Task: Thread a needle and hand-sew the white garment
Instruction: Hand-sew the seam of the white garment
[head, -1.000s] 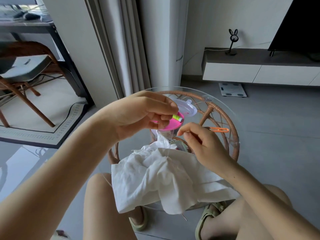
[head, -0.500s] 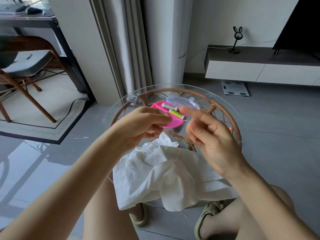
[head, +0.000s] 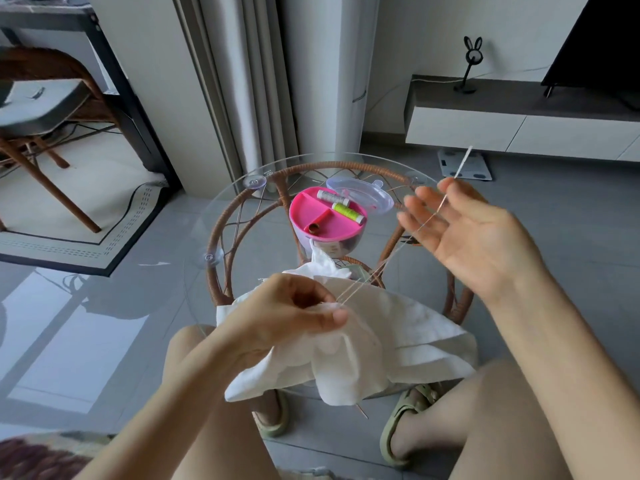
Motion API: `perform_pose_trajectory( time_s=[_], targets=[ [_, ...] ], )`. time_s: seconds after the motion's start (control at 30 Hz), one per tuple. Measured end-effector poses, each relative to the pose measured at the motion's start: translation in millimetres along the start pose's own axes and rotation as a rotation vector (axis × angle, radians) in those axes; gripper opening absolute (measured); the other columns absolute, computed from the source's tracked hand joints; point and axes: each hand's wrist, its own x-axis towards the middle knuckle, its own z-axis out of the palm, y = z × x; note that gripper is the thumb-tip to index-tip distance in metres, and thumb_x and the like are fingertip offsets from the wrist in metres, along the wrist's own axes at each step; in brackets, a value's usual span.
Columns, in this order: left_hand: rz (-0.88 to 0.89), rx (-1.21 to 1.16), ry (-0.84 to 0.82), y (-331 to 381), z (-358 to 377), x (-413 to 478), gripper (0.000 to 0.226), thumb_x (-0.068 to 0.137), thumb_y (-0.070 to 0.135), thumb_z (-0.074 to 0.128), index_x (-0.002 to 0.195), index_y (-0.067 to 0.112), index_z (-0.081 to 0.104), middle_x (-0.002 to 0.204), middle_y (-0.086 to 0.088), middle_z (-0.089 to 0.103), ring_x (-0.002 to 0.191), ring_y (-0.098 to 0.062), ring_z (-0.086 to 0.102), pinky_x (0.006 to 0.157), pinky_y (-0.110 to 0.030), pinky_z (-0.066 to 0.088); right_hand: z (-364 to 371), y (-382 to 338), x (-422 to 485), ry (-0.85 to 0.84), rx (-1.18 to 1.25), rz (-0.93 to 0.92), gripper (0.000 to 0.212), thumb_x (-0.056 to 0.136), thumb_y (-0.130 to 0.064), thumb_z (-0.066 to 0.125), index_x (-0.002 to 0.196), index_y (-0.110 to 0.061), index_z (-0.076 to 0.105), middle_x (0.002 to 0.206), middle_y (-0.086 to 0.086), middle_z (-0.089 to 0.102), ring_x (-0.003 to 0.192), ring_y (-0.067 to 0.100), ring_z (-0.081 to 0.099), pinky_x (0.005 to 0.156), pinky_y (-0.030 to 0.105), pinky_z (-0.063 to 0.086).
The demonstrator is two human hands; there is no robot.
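Observation:
The white garment [head: 391, 330] lies crumpled on the near side of a round glass table [head: 207, 233]. My left hand [head: 294, 313] pinches a fold of it near its top edge. My right hand [head: 464, 233] is raised to the right, above the table's edge. Its thumb and forefinger hold the needle [head: 462, 164], which points up and away; the other fingers are spread. A pale doubled thread [head: 381, 268] runs taut from the pinched fold up to the right hand.
A pink sewing kit tray [head: 311, 216] with thread spools [head: 346, 210] and its clear lid [head: 370, 195] stand at the table's middle. My knees and sandals are under the near edge. A chair [head: 41, 109] and rug are left, a low TV cabinet [head: 519, 129] far right.
My left hand dropped from beside the kit down onto the garment and gripped it. My right hand swung up and to the right, drawing the thread out long and taut.

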Motion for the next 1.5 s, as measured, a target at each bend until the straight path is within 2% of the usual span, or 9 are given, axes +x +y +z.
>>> perform_pose_trajectory(
  time_s=[0.13,0.23,0.33,0.47,0.57,0.73,1.23,1.37,1.5],
  targets=[
    [-0.037,-0.130,-0.005,-3.5,-5.6,-5.0,0.013,0.057,0.015,0.083,0.061,0.014,0.071,0.064,-0.007,0.067,0.058,-0.014,0.061,0.059,-0.023,0.052,-47.2,-9.5,45.6,0.186,0.226,0.063,0.020,0.068,0.011,0.059,0.076,-0.008,0.057,0.052,-0.001,0.050,0.040,0.007,0.045,0.035,0.018,0.037],
    [-0.057,-0.235,-0.035,-4.3,-8.0,-9.8,0.005,0.059,0.009,0.076,0.061,0.010,0.072,0.062,-0.008,0.067,0.055,-0.014,0.062,0.055,-0.021,0.051,-70.8,0.3,65.0,0.497,-0.508,-0.166,0.025,0.093,-0.001,0.042,0.075,-0.014,0.054,0.052,-0.005,0.043,0.041,0.006,0.033,0.038,0.017,0.025],
    [-0.053,-0.286,-0.052,-4.5,-9.6,-11.8,0.005,0.060,0.005,0.073,0.060,0.010,0.072,0.061,-0.007,0.067,0.054,-0.013,0.062,0.053,-0.020,0.050,-53.7,23.8,46.9,0.318,-1.090,-0.262,0.023,0.092,-0.008,0.050,0.080,-0.024,0.062,0.077,-0.006,0.059,0.069,0.004,0.052,0.059,0.020,0.038],
    [-0.044,-0.331,-0.067,-4.3,-10.8,-13.1,0.008,0.061,0.001,0.071,0.059,0.009,0.072,0.060,-0.008,0.067,0.053,-0.014,0.063,0.052,-0.019,0.050,-25.3,53.3,-13.1,-0.312,-0.928,-0.013,0.019,0.083,-0.019,0.066,0.102,-0.018,0.068,0.063,-0.001,0.043,0.051,0.003,0.043,0.054,0.007,0.035],
    [-0.047,-0.340,-0.081,-5.2,-10.1,-12.3,0.007,0.062,0.001,0.070,0.060,0.008,0.072,0.060,-0.008,0.067,0.053,-0.014,0.062,0.052,-0.020,0.050,-22.8,72.3,-27.5,-0.457,-0.969,-0.047,0.022,0.084,-0.019,0.069,0.106,-0.020,0.069,0.055,-0.008,0.033,0.049,0.004,0.028,0.052,0.012,0.030],
    [-0.032,-0.311,-0.094,-3.1,-8.8,-14.0,0.009,0.063,0.002,0.069,0.059,0.010,0.072,0.060,-0.007,0.067,0.053,-0.013,0.063,0.052,-0.019,0.050,-19.5,80.7,-28.3,-0.468,-0.878,0.021,0.013,0.076,-0.027,0.068,0.085,-0.018,0.072,0.071,-0.005,0.067,0.069,0.006,0.059,0.067,0.017,0.047],
    [-0.007,-0.024,-0.026,-5.3,-3.6,-16.0,0.017,0.056,0.028,0.082,0.066,0.018,0.073,0.070,-0.004,0.070,0.067,-0.014,0.064,0.069,-0.029,0.049,9.6,34.7,-15.1,-0.306,-0.345,0.098,0.013,0.066,-0.023,0.064,0.064,-0.011,0.061,0.045,-0.009,0.024,0.039,0.003,0.018,0.040,0.017,0.011],
    [-0.033,-0.056,-0.026,-5.9,-0.5,-16.3,0.007,0.060,0.021,0.077,0.063,0.017,0.072,0.068,-0.004,0.070,0.064,-0.013,0.064,0.062,-0.022,0.050,4.6,49.1,-5.4,-0.173,-0.606,0.061,0.009,0.087,-0.010,0.058,0.078,-0.008,0.060,0.044,-0.010,0.031,0.037,0.002,0.023,0.039,0.015,0.016],
    [-0.060,-0.183,-0.051,-8.9,-3.8,-16.0,0.003,0.065,0.015,0.073,0.062,0.016,0.073,0.066,-0.004,0.069,0.061,-0.014,0.064,0.058,-0.020,0.050,-5.6,61.5,-5.2,-0.206,-1.132,-0.031,0.028,0.091,-0.035,0.057,0.114,-0.020,0.051,0.060,-0.003,0.046,0.053,0.003,0.043,0.052,0.011,0.035]
  ],
)
